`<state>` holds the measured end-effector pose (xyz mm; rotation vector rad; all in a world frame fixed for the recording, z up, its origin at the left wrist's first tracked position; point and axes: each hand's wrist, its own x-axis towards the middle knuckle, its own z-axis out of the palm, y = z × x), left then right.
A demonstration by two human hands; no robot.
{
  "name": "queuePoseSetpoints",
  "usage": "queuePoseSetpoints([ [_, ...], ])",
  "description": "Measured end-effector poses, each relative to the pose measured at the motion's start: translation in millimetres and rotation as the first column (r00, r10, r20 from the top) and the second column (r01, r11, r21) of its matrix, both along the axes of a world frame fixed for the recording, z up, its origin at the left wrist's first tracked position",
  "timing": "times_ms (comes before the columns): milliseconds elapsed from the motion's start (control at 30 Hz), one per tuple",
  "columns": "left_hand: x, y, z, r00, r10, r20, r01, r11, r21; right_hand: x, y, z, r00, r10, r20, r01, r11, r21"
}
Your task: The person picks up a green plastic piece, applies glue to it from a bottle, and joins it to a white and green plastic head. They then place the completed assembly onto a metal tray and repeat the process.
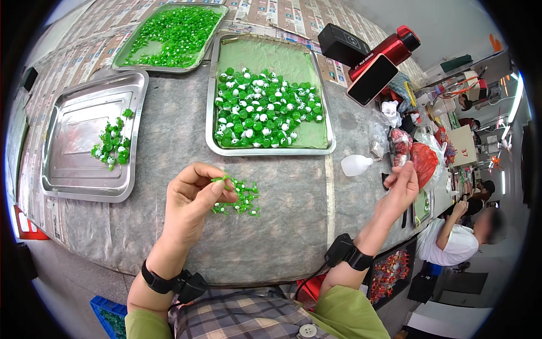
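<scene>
My left hand point(195, 198) pinches a small green plastic piece point(222, 178) between thumb and fingertips. Just beyond and below it, a loose pile of similar green and white pieces point(244, 199) lies on the grey table cover. My right hand point(402, 189) is held up at the right with thumb and fingertips together; whatever is in them, if anything, is too small to make out. Ahead stands a metal tray point(271, 152) bearing many green and white balls point(262, 107). On the left, another metal tray point(70, 138) carries a small heap of green and white pieces point(113, 141).
A third tray point(149, 69) of green pieces sits at the far left. White squeeze bottle point(355, 165), phone point(372, 79), red flask point(389, 51), black box point(342, 45) and red plastic bag point(424, 164) line the right. Another person point(451, 240) works farther right.
</scene>
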<state>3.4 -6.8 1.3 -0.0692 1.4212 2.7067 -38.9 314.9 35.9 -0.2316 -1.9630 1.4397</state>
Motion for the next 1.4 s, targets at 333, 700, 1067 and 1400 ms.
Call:
queuePoseSetpoints([
  [333, -2, 4, 1, 0.994, -0.011, 0.105, 0.003, 0.997, 0.077, -7, 3, -48, 0.861, 0.270, 0.432, -0.268, 0.961, -0.066],
  [700, -2, 0, -8, 0.958, -0.228, 0.175, 0.178, 0.948, 0.265, 22, -114, 31, 0.904, 0.426, -0.029, -0.427, 0.903, -0.058],
  [1067, -2, 0, -12, 0.955, -0.240, 0.177, 0.182, 0.939, 0.291, 28, -137, 17, 0.853, 0.490, -0.182, -0.474, 0.871, 0.127],
  [1400, -3, 1, -12, 0.954, -0.242, 0.178, 0.185, 0.940, 0.286, 26, -137, 12, 0.814, 0.560, -0.153, -0.523, 0.822, 0.226],
])
